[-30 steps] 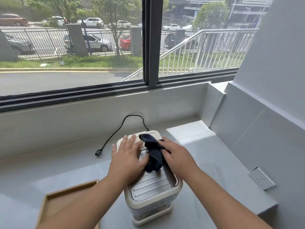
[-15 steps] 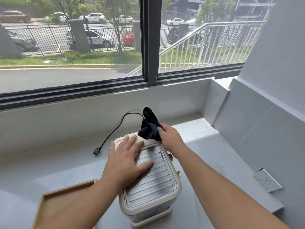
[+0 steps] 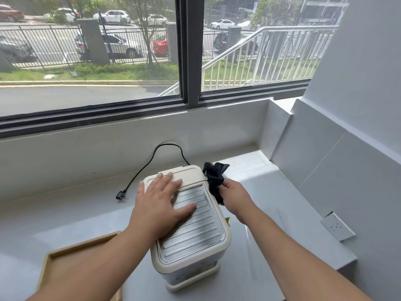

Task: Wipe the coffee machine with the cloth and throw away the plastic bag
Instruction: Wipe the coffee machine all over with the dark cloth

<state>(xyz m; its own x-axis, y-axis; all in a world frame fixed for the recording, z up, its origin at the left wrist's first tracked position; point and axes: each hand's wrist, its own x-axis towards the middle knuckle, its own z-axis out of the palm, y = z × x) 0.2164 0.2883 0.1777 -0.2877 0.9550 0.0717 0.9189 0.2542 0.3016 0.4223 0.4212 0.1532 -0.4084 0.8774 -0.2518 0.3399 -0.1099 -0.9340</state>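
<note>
My left hand [image 3: 161, 205] flat, fingers spread, pressing ribbed top of coffee machine [image 3: 191, 227] on counter [image 3: 260, 192]. My right hand [image 3: 233, 197] pinching dark cloth [image 3: 214, 177] against machine's right side. Side face hidden. Yellow scrap [image 3: 227, 220] behind machine, unidentifiable. Cord [image 3: 149, 161] unplugged. Wooden tray [image 3: 71, 253] cut off.

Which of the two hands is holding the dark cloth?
The right hand, gripping the dark cloth beside the coffee machine; the left hand lies flat and empty on top.

Left hand [image 3: 160, 205] flat — fingers spread; right hand [image 3: 233, 197] clenched.
</note>
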